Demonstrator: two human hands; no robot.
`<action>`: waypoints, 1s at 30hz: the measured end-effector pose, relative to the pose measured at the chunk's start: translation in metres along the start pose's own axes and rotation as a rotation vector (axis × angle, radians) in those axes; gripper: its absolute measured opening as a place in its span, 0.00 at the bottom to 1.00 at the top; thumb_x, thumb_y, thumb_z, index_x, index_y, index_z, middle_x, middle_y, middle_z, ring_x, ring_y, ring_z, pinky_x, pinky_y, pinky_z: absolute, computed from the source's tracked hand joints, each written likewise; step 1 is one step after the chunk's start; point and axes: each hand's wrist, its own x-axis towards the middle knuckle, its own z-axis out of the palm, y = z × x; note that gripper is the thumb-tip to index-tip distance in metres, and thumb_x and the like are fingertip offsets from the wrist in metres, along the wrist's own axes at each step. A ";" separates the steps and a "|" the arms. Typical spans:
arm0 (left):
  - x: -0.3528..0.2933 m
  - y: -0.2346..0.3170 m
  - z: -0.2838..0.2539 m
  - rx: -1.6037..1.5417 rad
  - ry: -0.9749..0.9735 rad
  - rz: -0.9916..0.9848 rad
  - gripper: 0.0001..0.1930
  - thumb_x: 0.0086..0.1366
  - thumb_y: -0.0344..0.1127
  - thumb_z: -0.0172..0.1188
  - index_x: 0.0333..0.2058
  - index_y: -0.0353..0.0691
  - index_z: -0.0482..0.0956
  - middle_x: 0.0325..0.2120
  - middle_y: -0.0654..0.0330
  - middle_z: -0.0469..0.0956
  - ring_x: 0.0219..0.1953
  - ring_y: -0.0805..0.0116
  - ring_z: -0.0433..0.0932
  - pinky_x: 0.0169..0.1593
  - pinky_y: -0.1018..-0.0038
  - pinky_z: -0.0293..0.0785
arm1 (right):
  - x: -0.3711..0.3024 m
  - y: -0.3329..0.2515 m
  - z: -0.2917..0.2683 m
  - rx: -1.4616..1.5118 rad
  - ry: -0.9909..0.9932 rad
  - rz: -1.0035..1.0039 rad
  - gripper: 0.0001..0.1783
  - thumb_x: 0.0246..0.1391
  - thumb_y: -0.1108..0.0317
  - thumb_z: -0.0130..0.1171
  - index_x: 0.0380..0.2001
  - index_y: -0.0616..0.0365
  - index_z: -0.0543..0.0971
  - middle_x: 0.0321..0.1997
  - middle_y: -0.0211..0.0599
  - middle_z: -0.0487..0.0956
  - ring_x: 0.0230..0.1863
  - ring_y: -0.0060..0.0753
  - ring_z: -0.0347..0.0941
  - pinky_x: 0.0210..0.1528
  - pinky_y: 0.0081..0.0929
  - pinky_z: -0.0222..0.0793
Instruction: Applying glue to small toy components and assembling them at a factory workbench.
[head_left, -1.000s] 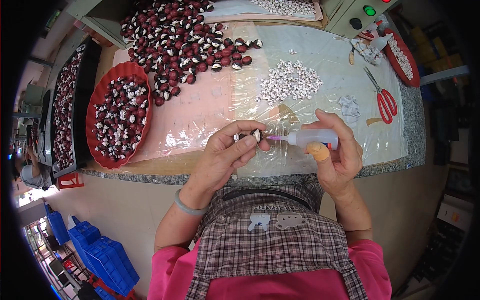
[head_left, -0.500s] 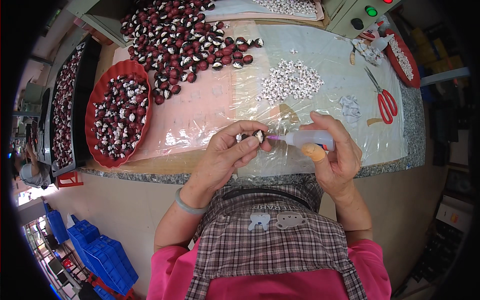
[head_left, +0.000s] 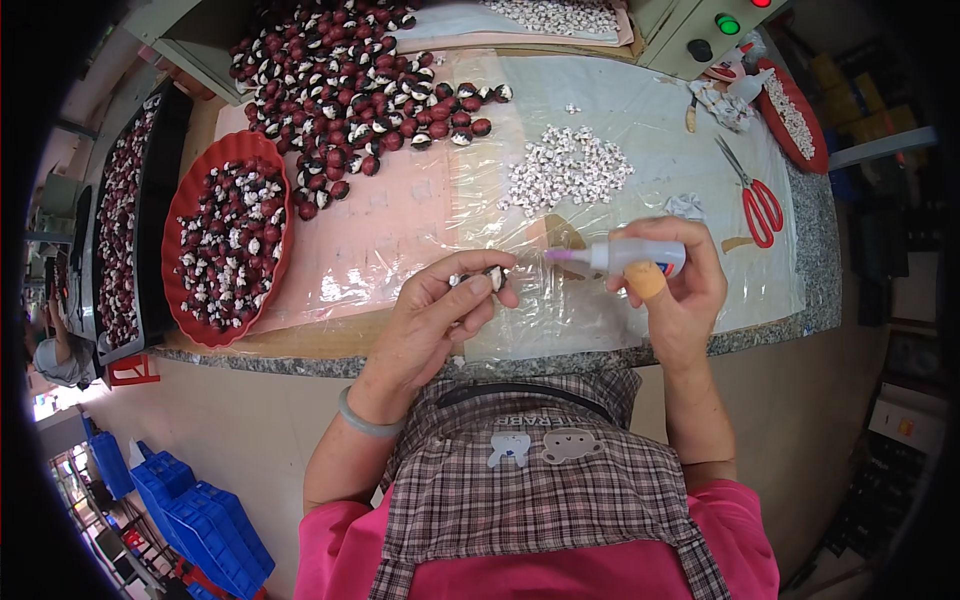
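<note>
Flanking hands (head_left: pixel 437 305) (head_left: pixel 680 285): red bowl (head_left: pixel 228 148), scissors (head_left: pixel 748 183)

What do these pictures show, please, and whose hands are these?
These are a person's own bare hands, with no robot; a fisheye camera worn on that person's head looks down, so straight edges bend. The left hand pinches a small dark-and-white piece; the right hand holds a translucent squeeze bottle, its purple tip pointing toward the piece but apart from it. On the covered worktable lie a pile of red, black and white balls, small white pieces, red-handled scissors and a red dish.
</note>
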 end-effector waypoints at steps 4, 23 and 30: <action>-0.001 0.003 -0.002 -0.009 0.010 0.002 0.14 0.68 0.28 0.50 0.51 0.33 0.72 0.32 0.57 0.77 0.22 0.84 0.58 0.25 0.88 0.54 | 0.014 0.016 -0.014 0.206 0.058 0.147 0.24 0.50 0.76 0.63 0.49 0.61 0.66 0.44 0.41 0.72 0.33 0.28 0.76 0.32 0.22 0.73; -0.002 0.000 -0.007 -0.064 0.031 -0.016 0.13 0.69 0.32 0.52 0.49 0.34 0.73 0.29 0.60 0.77 0.22 0.84 0.61 0.24 0.88 0.54 | 0.049 0.034 0.001 -0.980 -0.127 -0.003 0.11 0.46 0.70 0.63 0.34 0.62 0.78 0.35 0.42 0.76 0.36 0.47 0.76 0.38 0.37 0.71; -0.002 0.001 -0.008 -0.060 0.009 -0.036 0.12 0.69 0.33 0.52 0.48 0.35 0.74 0.28 0.63 0.76 0.22 0.85 0.62 0.23 0.88 0.53 | 0.048 0.026 -0.010 -0.952 -0.334 -0.042 0.12 0.45 0.69 0.64 0.34 0.62 0.79 0.34 0.44 0.77 0.34 0.52 0.75 0.39 0.39 0.72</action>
